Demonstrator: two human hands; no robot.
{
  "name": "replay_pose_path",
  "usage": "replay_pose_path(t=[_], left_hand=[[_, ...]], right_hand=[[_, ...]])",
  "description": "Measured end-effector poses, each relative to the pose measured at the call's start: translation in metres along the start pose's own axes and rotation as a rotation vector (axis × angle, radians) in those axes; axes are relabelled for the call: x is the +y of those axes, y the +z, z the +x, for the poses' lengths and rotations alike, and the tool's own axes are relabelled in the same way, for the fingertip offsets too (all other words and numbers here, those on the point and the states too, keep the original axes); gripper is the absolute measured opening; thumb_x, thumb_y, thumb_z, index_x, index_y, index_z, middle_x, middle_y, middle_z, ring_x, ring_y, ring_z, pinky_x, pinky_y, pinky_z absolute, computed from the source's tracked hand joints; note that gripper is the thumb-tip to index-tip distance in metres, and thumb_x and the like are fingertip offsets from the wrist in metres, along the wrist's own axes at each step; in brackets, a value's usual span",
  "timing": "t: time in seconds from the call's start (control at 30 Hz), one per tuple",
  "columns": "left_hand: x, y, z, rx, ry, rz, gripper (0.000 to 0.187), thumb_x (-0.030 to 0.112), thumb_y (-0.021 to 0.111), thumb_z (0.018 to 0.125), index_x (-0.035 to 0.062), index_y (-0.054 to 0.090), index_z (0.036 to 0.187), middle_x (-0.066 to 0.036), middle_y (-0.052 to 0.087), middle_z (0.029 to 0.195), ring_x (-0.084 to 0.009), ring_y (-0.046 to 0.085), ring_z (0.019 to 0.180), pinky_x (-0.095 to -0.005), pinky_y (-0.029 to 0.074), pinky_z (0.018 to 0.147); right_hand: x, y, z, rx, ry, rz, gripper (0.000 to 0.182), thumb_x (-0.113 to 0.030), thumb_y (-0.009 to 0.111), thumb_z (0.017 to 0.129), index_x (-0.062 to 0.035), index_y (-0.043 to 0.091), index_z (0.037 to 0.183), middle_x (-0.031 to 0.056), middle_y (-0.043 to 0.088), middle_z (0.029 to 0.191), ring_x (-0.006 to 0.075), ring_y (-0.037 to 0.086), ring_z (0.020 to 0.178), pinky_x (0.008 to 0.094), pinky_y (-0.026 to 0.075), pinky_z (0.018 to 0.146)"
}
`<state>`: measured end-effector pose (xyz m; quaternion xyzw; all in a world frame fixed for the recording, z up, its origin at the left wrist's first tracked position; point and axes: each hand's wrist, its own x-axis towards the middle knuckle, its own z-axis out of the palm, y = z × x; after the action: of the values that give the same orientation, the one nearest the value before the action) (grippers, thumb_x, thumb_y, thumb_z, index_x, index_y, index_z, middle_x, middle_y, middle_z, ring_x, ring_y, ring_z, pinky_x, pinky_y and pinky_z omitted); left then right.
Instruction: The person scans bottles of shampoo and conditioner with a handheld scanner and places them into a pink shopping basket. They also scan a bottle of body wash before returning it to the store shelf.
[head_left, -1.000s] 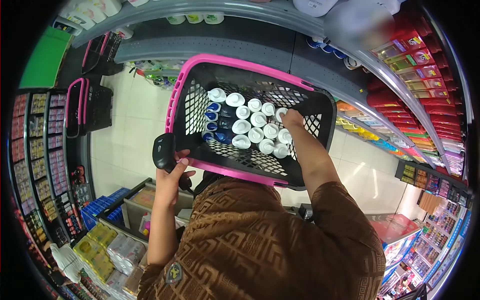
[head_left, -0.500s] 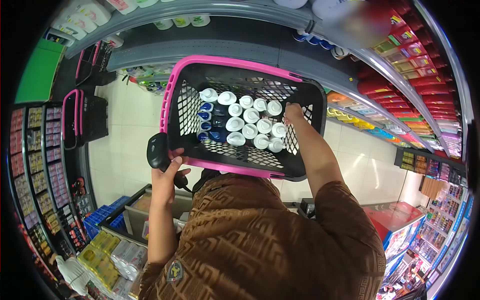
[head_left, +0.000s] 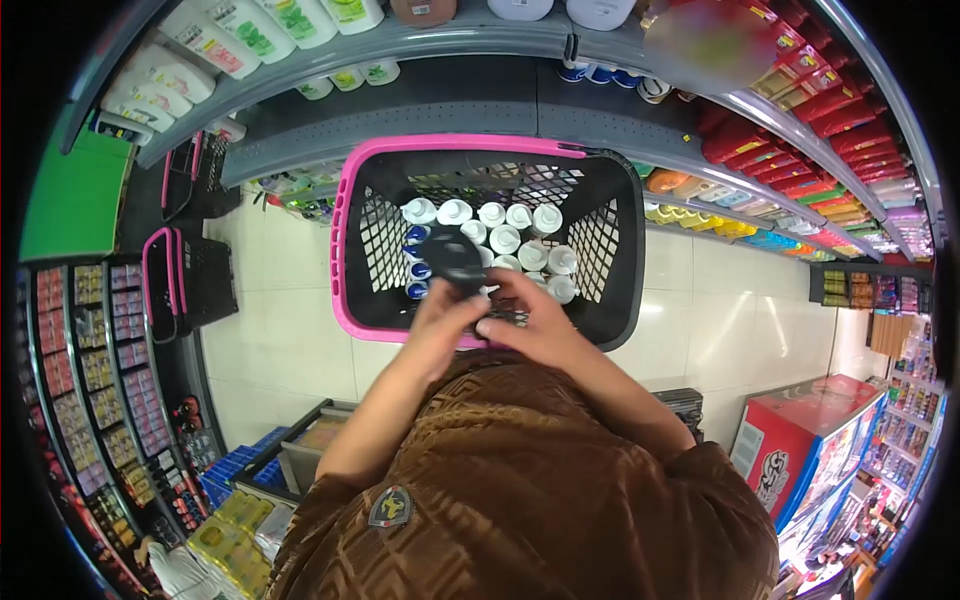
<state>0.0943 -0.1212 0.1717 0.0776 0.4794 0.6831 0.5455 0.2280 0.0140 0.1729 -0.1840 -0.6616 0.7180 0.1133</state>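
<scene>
A black handheld barcode scanner (head_left: 452, 258), blurred, is held in my left hand (head_left: 440, 325) over the basket's near side. My right hand (head_left: 540, 325) is close beside it, its fingers curved and apart from the thumb, with fingertips right at the scanner's lower end and my left hand. Below them is a black mesh shopping basket (head_left: 622, 240) with a pink rim. Inside stand rows of upright white-topped pump bottles (head_left: 505, 240), with several blue-topped bottles (head_left: 418, 270) along the left. The scanner and my hands hide some of the nearer bottles.
Ahead runs a grey store shelf (head_left: 400, 120) with white and green bottles (head_left: 300, 20). Red packages (head_left: 780, 140) fill the right shelving. More pink-rimmed baskets (head_left: 205, 270) stand at left. A red chest freezer (head_left: 800, 430) is at lower right, a blue crate (head_left: 235, 465) at lower left.
My left hand has moved right with the scanner, from the basket's left corner to over the bottles. My right hand has come back from the basket's right side to meet it.
</scene>
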Motion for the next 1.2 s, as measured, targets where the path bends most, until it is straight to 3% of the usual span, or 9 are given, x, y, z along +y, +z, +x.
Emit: replay_pose_path(t=[0.2,0.27,0.33,0.43,0.53,0.73,0.77,0.83,1.2], left_hand=[[0.019,0.018,0.009,-0.396,0.072,0.541,0.072,0.013,0.075,0.091,0.0029,0.036,0.152,-0.008,0.063,0.122,-0.0155,0.06,0.109,-0.0303,0.05,0.094],[0.043,-0.012,0.015,-0.387,-0.162,0.693,0.062,0.011,0.074,0.092,0.0044,0.046,0.147,-0.008,0.063,0.124,-0.0134,0.06,0.109,-0.0305,0.052,0.092],[0.058,-0.049,0.03,-0.236,-0.081,0.764,0.04,0.011,0.072,0.094,0.0021,0.06,0.131,-0.006,0.069,0.109,-0.0105,0.064,0.093,-0.0279,0.054,0.083],[0.078,-0.106,0.063,-0.05,0.044,1.14,0.047,0.025,0.075,0.088,0.0004,0.064,0.126,-0.017,0.071,0.113,-0.0231,0.069,0.094,-0.035,0.055,0.086],[0.105,-0.115,0.084,-0.208,0.107,1.69,0.052,0.034,0.075,0.086,0.0022,0.064,0.126,-0.018,0.071,0.118,-0.0322,0.069,0.107,-0.0416,0.054,0.092],[0.007,-0.138,0.17,-0.678,-0.303,1.848,0.043,0.035,0.073,0.076,0.0036,0.074,0.107,-0.019,0.074,0.101,-0.0339,0.072,0.095,-0.0448,0.057,0.083],[-0.033,-0.158,0.186,-0.781,-0.197,2.01,0.044,0.035,0.075,0.076,0.0035,0.075,0.106,-0.02,0.074,0.102,-0.0345,0.073,0.095,-0.0446,0.057,0.085],[-0.041,-0.145,0.184,-0.955,-0.431,2.104,0.044,0.029,0.075,0.074,0.0026,0.076,0.108,-0.02,0.071,0.119,-0.0352,0.07,0.108,-0.0432,0.056,0.093],[-0.082,-0.159,0.191,-0.992,-0.446,2.302,0.043,0.03,0.077,0.076,0.0042,0.076,0.111,-0.018,0.071,0.121,-0.0333,0.069,0.111,-0.042,0.056,0.094]], right_hand=[[0.027,0.001,-0.005,0.358,0.077,0.102,0.024,-0.006,0.069,0.086,-0.002,0.066,0.11,0.0029,0.068,0.089,0.0087,0.062,0.078,0.0273,0.051,0.068],[0.035,0.0,-0.01,0.465,0.169,0.099,0.02,-0.006,0.069,0.086,-0.002,0.065,0.105,0.0014,0.067,0.084,0.0077,0.06,0.073,0.0256,0.049,0.064],[0.032,0.006,-0.008,0.649,0.109,0.224,0.016,-0.003,0.07,0.086,-0.0013,0.064,0.101,-0.0004,0.063,0.074,0.0071,0.058,0.063,0.0246,0.046,0.058],[0.024,0.018,-0.013,0.777,0.175,0.218,0.018,0.0,0.07,0.087,-0.0006,0.062,0.103,-0.0004,0.061,0.072,0.006,0.056,0.061,0.0233,0.044,0.055],[0.023,0.045,-0.015,0.858,0.128,0.214,0.018,0.0,0.069,0.088,-0.0009,0.06,0.104,0.0012,0.061,0.069,0.0078,0.057,0.059,0.0238,0.046,0.055],[0.073,0.089,-0.004,0.909,0.223,0.158,0.018,-0.003,0.069,0.089,-0.0011,0.057,0.103,0.0036,0.062,0.069,0.0122,0.061,0.055,0.0273,0.05,0.052],[0.072,0.093,-0.002,0.959,0.203,0.151,0.019,-0.003,0.068,0.09,0.0,0.056,0.103,0.0047,0.063,0.071,0.0126,0.062,0.056,0.0275,0.051,0.053],[0.082,0.099,0.001,1.047,0.131,0.169,0.018,-0.003,0.068,0.09,0.0,0.056,0.103,0.005,0.063,0.072,0.0124,0.063,0.057,0.0273,0.051,0.054],[0.083,0.113,0.012,1.336,0.034,0.126,0.018,-0.006,0.069,0.09,0.0004,0.056,0.1,0.0048,0.064,0.077,0.0122,0.063,0.06,0.0278,0.053,0.056]])
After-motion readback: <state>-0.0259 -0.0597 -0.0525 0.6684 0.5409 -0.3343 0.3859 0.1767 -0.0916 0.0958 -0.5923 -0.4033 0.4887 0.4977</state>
